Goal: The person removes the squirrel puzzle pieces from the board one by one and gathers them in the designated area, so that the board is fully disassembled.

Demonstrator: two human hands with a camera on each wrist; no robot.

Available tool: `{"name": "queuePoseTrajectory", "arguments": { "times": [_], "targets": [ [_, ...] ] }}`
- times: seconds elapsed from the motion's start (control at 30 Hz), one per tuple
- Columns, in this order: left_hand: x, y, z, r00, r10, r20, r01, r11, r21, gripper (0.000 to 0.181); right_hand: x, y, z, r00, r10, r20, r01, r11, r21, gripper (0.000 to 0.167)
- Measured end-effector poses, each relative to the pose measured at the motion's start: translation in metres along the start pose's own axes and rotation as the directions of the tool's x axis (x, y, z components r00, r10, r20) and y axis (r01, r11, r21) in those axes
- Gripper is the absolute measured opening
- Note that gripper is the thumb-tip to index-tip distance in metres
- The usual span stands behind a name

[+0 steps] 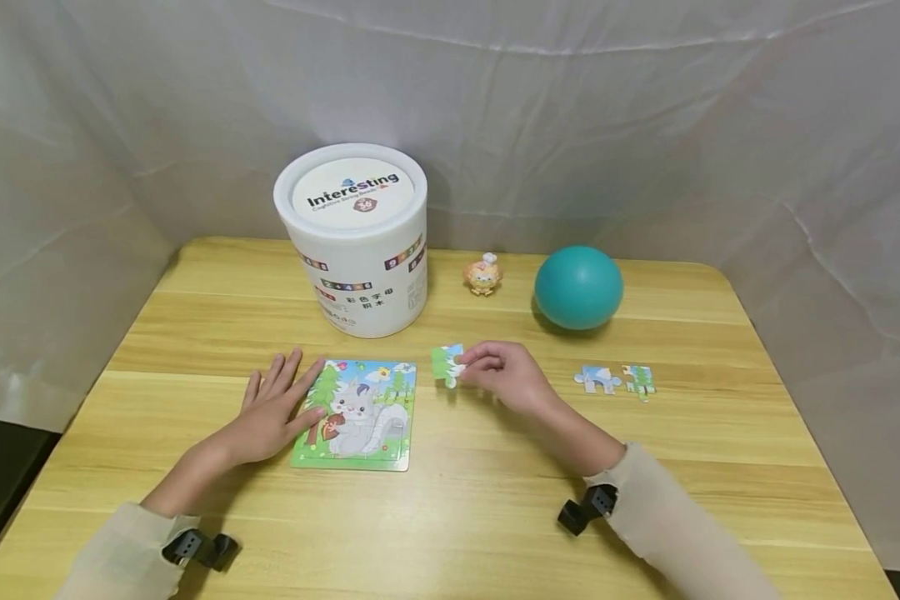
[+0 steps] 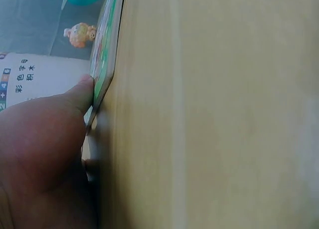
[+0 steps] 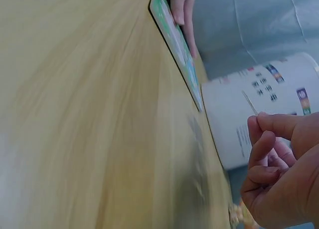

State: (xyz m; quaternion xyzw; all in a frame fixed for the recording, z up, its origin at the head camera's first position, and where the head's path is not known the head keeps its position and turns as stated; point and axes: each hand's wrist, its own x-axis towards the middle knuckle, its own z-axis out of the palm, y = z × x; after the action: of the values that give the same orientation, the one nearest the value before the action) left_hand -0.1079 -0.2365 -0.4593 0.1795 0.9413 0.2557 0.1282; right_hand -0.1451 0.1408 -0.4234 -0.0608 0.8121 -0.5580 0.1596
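Note:
A squirrel jigsaw puzzle (image 1: 356, 417) in a square tray lies flat on the table. My left hand (image 1: 266, 421) is at its left side, fingers spread, with thumb and index finger touching the edge. In the left wrist view the thumb (image 2: 82, 92) presses against the tray's rim. Right of the tray, my right hand (image 1: 510, 377) pinches a green and white jigsaw piece (image 1: 445, 364) between thumb and fingers, raised off the table. In the right wrist view that piece (image 3: 250, 103) shows edge-on as a thin sliver.
Two loose jigsaw pieces, one bluish (image 1: 598, 379) and one green (image 1: 639, 381), lie on the right. A tall white tub (image 1: 356, 250) stands behind the puzzle. Beside it are a small orange figurine (image 1: 483, 276) and a teal ball (image 1: 579, 287). Grey cloth (image 1: 570, 125) hangs behind the table.

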Motion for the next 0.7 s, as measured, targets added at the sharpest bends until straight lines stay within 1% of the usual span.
{"name": "queuePoseTrajectory", "arguments": {
  "times": [0.1, 0.2, 0.43, 0.57, 0.7],
  "targets": [
    [0.0, -0.001, 0.001, 1.0, 0.004, -0.001, -0.004, 1.0, -0.001, 0.075, -0.006, 0.006, -0.015, 1.0, 0.015, -0.026, -0.015, 1.0, -0.019, 0.017],
    [0.0, -0.001, 0.002, 1.0, 0.012, -0.005, -0.012, 1.0, -0.006, 0.075, -0.011, 0.016, -0.03, 0.998, 0.033, -0.053, -0.036, 0.998, -0.049, 0.019],
    [0.0, -0.001, 0.002, 1.0, 0.006, -0.003, -0.006, 1.0, -0.015, 0.075, -0.03, 0.043, -0.066, 0.995, 0.064, -0.078, -0.073, 0.99, -0.118, 0.022],
    [0.001, -0.003, 0.003, 1.0, 0.006, 0.002, -0.006, 1.0, -0.005, 0.075, -0.037, 0.053, -0.082, 0.991, 0.076, -0.112, -0.093, 0.984, -0.155, 0.023],
    [0.001, -0.004, 0.003, 1.0, 0.0, 0.006, 0.0, 1.0, 0.007, 0.075, -0.041, 0.06, -0.094, 0.985, 0.078, -0.155, -0.107, 0.975, -0.194, 0.022]
  ]
}}
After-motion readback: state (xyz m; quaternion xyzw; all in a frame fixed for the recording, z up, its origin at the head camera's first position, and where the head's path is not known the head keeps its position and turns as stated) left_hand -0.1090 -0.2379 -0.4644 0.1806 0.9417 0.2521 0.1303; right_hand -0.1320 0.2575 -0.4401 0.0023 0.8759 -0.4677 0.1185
